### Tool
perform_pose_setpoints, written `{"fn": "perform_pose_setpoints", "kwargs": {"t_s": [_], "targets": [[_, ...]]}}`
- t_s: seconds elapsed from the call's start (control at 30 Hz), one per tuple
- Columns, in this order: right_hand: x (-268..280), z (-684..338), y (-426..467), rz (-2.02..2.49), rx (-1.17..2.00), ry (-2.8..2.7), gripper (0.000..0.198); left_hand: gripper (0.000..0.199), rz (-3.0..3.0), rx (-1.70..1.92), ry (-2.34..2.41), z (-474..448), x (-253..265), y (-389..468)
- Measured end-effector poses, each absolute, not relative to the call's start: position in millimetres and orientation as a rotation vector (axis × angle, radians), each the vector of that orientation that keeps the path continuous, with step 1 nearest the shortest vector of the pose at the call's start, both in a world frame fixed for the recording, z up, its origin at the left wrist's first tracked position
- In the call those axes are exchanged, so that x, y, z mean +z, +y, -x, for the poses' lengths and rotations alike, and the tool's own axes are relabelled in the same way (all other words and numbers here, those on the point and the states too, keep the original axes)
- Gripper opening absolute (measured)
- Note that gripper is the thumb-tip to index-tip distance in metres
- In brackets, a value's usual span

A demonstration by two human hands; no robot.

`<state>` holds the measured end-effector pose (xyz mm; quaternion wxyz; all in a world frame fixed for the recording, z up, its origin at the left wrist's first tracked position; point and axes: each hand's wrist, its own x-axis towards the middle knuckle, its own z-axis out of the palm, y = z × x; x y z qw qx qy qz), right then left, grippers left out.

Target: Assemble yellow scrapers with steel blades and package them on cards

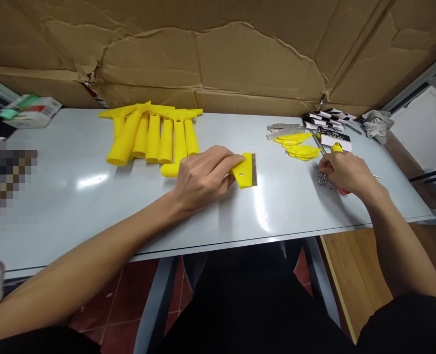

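Observation:
My left hand (203,177) is wrapped round the handle of a yellow scraper (244,169). The scraper's head points right, with a metal blade (254,169) along its edge and one screw showing in its face. At the right, my right hand (345,169) has its fingers drawn together at a small pile of screws (324,181); whatever is between the fingertips is hidden. A red piece (344,191) shows beneath this hand, and a thin metal rod (378,177) sticks out on its far side. Behind the knuckles a yellow piece (336,147) is partly visible.
Several yellow scraper handles (153,137) lie side by side at the back left. Loose metal blades (284,130) and flat yellow plates (302,152) lie near black-and-white packaging (328,120) and a grey cloth (378,124). Cardboard (203,59) stands behind the white table (103,211).

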<state>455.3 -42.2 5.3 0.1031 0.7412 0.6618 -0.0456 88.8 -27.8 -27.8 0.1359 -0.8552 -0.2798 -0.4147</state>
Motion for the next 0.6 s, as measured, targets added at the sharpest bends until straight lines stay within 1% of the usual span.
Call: {"fn": "perform_pose_setpoints", "kwargs": {"t_s": [0.1, 0.17, 0.23, 0.4, 0.5, 0.6], "targets": [[10, -452, -46, -2.207, -0.032, 2.024, 0.031, 0.014, 2.576, -1.355, -0.922, -90, -20, -31], [15, -450, -47, -2.228, 0.040, 2.076, 0.034, 0.009, 2.651, -1.483, -1.101, -90, -10, -34], [20, -451, -47, -2.233, 0.056, 2.064, 0.033, 0.013, 2.776, -1.611, -1.325, -89, 1, -36], [17, -454, -44, -2.172, -0.087, 1.969, 0.024, 0.023, 3.106, -1.998, -1.812, -86, 15, -36], [11, -453, -42, -2.171, -0.113, 2.000, 0.026, 0.027, 3.158, -2.044, -2.070, -87, 14, -32], [11, -452, -41, -2.144, -0.122, 2.068, 0.026, 0.031, 3.204, -2.040, -2.183, -88, 11, -28]]}}
